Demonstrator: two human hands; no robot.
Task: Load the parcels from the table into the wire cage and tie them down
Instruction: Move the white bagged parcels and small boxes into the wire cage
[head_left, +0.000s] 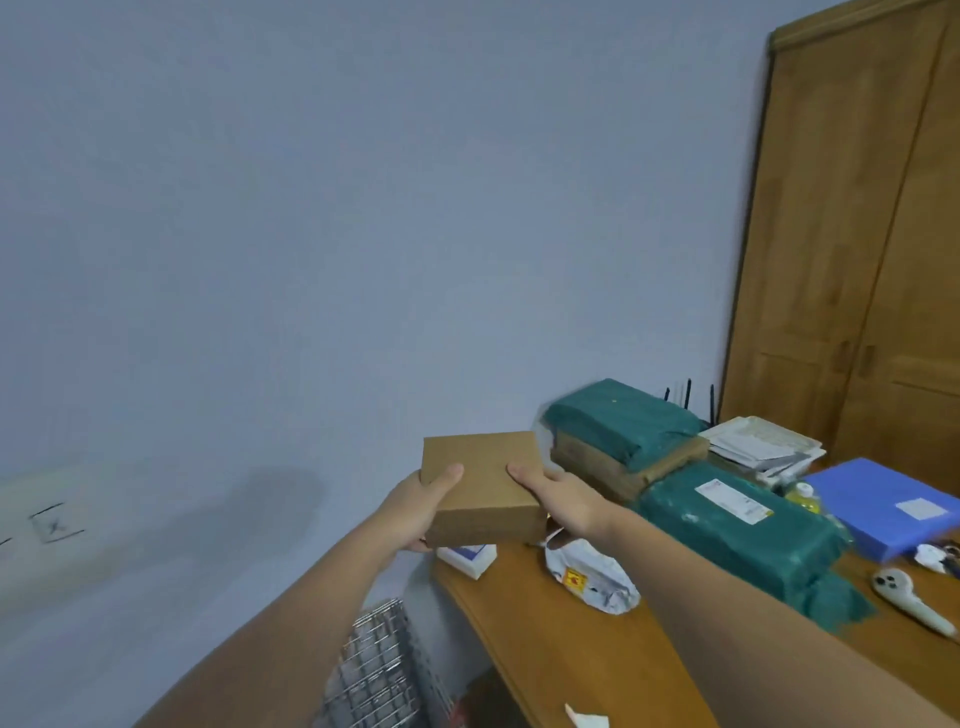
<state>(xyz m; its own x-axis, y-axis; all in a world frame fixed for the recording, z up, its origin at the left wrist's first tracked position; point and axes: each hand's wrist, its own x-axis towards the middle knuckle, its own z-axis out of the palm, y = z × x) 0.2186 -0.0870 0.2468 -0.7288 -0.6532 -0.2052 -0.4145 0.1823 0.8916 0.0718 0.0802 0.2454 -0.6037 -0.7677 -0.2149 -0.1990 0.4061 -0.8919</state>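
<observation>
Both hands: left (415, 512) and right (558, 499) grip box (480, 486) by opposite sides, keeping it level | box: lifted past surface (540, 629) edge | cage (379, 670): below left, my likely drop point

The box (480, 486) was plain brown. Two parcels (618, 421) (737, 525) were dark green. The folder (883, 506) was blue, the tabletop (545, 639) orange-brown, the wall (311, 208) pale blue, the cage (376, 670) silver.
</observation>
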